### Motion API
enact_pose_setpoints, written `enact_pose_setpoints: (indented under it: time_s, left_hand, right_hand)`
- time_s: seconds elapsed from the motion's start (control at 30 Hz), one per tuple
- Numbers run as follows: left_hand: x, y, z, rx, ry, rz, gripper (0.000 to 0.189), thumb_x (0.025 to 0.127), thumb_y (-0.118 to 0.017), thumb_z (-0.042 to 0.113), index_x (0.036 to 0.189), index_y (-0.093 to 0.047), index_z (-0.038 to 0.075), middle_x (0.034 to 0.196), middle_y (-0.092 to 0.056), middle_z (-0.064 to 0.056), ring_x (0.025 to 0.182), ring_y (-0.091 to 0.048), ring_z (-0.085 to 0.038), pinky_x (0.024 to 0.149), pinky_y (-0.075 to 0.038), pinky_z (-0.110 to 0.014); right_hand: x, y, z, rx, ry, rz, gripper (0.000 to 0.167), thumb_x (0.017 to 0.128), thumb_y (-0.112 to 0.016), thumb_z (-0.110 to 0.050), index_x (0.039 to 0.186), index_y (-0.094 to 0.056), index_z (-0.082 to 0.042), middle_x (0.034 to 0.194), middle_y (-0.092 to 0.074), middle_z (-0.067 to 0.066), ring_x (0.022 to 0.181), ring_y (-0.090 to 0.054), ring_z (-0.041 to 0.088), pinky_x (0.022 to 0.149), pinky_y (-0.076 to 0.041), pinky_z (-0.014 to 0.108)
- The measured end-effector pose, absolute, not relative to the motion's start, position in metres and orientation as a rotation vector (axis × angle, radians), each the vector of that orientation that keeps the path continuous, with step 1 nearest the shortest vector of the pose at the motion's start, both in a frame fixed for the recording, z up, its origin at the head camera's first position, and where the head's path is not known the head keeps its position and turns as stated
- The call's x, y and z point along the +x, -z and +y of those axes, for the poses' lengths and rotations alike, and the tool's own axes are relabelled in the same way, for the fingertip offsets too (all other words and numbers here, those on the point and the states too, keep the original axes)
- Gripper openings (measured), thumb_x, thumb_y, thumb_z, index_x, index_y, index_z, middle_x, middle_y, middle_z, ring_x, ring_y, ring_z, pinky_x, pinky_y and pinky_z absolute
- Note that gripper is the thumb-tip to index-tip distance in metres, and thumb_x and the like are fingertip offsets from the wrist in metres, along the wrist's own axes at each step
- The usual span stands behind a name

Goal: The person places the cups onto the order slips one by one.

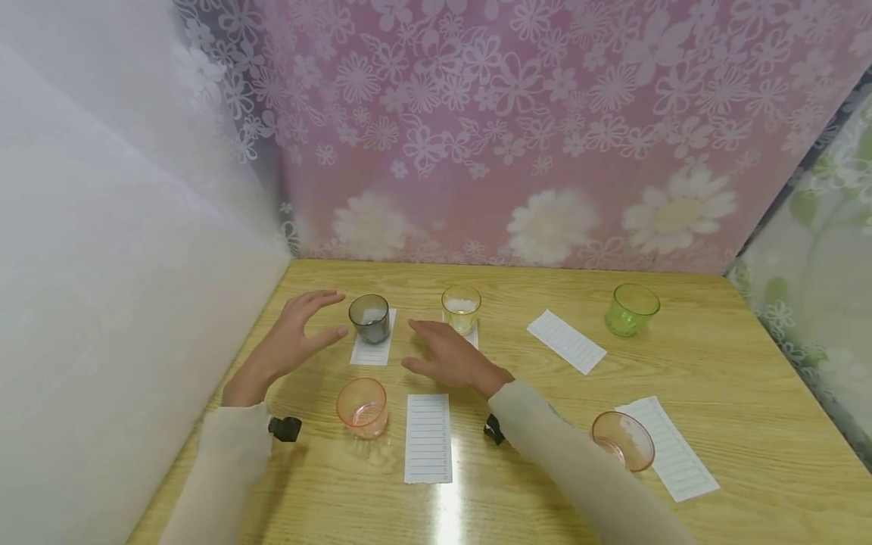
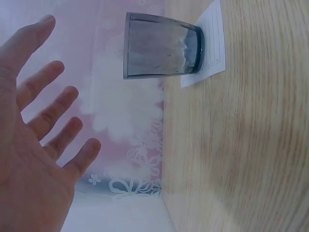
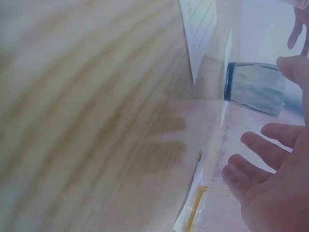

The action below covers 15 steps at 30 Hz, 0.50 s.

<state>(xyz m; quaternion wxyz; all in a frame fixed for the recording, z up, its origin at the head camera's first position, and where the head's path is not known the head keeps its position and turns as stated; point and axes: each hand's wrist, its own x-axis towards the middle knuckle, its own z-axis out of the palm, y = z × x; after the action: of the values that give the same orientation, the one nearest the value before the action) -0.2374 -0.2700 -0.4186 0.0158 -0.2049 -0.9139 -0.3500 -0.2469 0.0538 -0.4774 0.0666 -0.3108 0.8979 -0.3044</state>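
Note:
A grey glass (image 1: 370, 322) stands upright on a lined paper slip (image 1: 369, 356) between my two hands. My left hand (image 1: 289, 341) is at the left of it, thumb and fingers spread, apart from the glass. In the left wrist view the palm faces up beside the grey glass (image 2: 161, 46). On the other side my right hand (image 1: 446, 356) hovers with fingers extended, in front of a yellow glass (image 1: 461, 306) on another slip. The right wrist view shows the grey glass (image 3: 253, 87) beyond the fingertips and part of the yellow glass (image 3: 217, 210) below. Both hands hold nothing.
Nearest the left sleeve is a pink-orange glass (image 1: 362, 409), with a lined slip (image 1: 428, 439) to its right. A second pinkish glass (image 1: 623, 440), partly behind the right sleeve, overlaps a slip (image 1: 674, 454). Farther back are a slanted slip (image 1: 567, 341) and a green glass (image 1: 631, 310).

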Motion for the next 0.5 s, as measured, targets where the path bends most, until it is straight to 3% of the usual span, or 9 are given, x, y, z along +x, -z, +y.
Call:
enact_pose_setpoints:
  time_s: [0.17, 0.5]
  left_hand:
    - [-0.228, 0.421, -0.267, -0.644, 1.084, -2.827, 0.063, 0.106, -0.073, 0.033, 0.16, -0.055, 0.008, 0.172, -0.039, -0.018, 0.161, -0.024, -0.049, 0.124, -0.023, -0.079]
    - [-0.212, 0.434, -0.266, -0.667, 1.127, -2.796, 0.061, 0.105, -0.073, 0.03, 0.159, -0.055, 0.006, 0.171, -0.04, -0.019, 0.161, -0.024, -0.049, 0.122, -0.024, -0.08]
  right_hand:
    - [-0.237, 0.478, 0.057, -0.904, 0.931, 2.728, 0.082, 0.108, -0.064, -0.049, 0.171, -0.034, -0.007, 0.172, -0.043, 0.015, 0.161, -0.039, 0.038, 0.133, -0.031, 0.055]
    - [-0.217, 0.477, 0.065, -0.894, 0.988, 2.733, 0.078, 0.107, -0.068, -0.043, 0.167, -0.04, -0.001, 0.168, -0.048, 0.02, 0.157, -0.043, 0.042, 0.131, -0.034, 0.057]
